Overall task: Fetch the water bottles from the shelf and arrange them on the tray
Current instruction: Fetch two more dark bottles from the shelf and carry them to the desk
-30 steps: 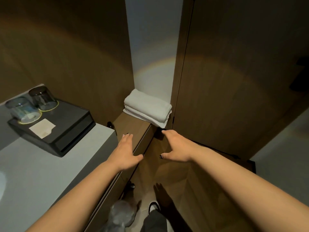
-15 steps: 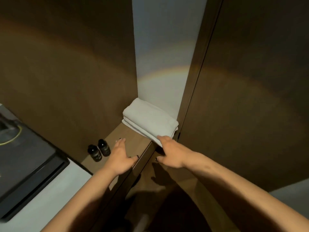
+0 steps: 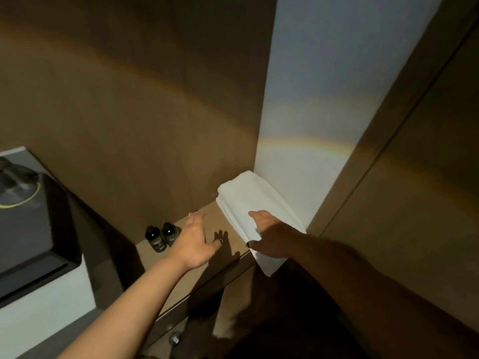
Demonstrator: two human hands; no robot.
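Note:
Two small dark bottles (image 3: 162, 238) stand side by side on the wooden shelf (image 3: 213, 218), against the back panel. My left hand (image 3: 195, 242) hovers just right of them, fingers spread, holding nothing. My right hand (image 3: 269, 235) lies flat on a folded white towel (image 3: 248, 195) at the shelf's right end; one towel corner hangs over the front edge. The black tray (image 3: 39, 242) sits at the far left. No clear water bottle shows on the shelf.
An upturned glass (image 3: 15, 182) on a yellow-rimmed coaster stands on the tray, which rests on a white counter (image 3: 39, 317). Brown panels close in behind and on the right. A small grey rounded thing (image 3: 175, 338) shows dimly below the shelf.
The view has swung right and closer to the shelf. Both hands moved forward over it: the left toward the dark bottles, the right from the shelf's edge onto the towel.

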